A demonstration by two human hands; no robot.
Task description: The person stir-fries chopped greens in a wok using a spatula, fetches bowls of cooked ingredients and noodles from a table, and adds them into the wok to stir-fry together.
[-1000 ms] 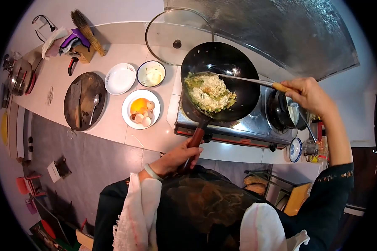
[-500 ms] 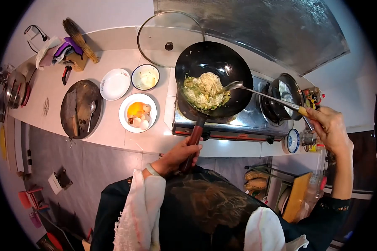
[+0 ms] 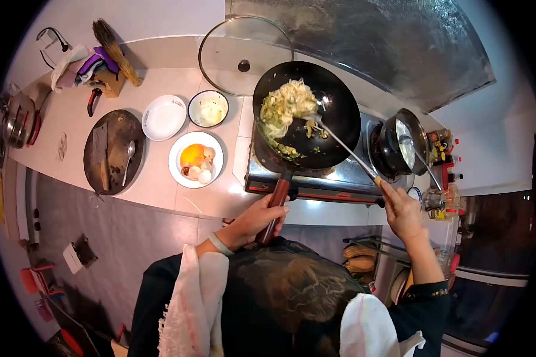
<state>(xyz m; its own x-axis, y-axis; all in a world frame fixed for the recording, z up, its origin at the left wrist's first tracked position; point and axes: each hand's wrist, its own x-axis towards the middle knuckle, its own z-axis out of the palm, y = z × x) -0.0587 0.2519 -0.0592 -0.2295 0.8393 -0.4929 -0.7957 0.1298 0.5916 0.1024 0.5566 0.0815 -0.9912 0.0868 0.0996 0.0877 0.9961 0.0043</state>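
My left hand (image 3: pixel 258 221) is closed around the brown handle (image 3: pixel 276 199) of a black wok (image 3: pixel 338 128) on the gas stove. In my right hand (image 3: pixel 404 213) is the wooden grip of a long-handled metal spatula (image 3: pixel 350 151), which slants down into the wok. Its head is partly hidden against pale noodles with chopped greens (image 3: pixel 289 104). The noodles are heaped on the wok's left and far side, and a few green bits lie loose near the middle.
Left of the stove are a plate of eggshells and orange yolk (image 3: pixel 181 168), a white plate (image 3: pixel 163 118), a rimmed bowl (image 3: pixel 209 108) and a round chopping board (image 3: pixel 118 174) with cleaver and spoon. A glass lid (image 3: pixel 229 50) leans behind; a black pot (image 3: pixel 382 143) stands right.
My right hand has come left and lower with the spatula. The noodles have shifted toward the wok's far left side, baring more of its bottom. My left hand keeps its hold.
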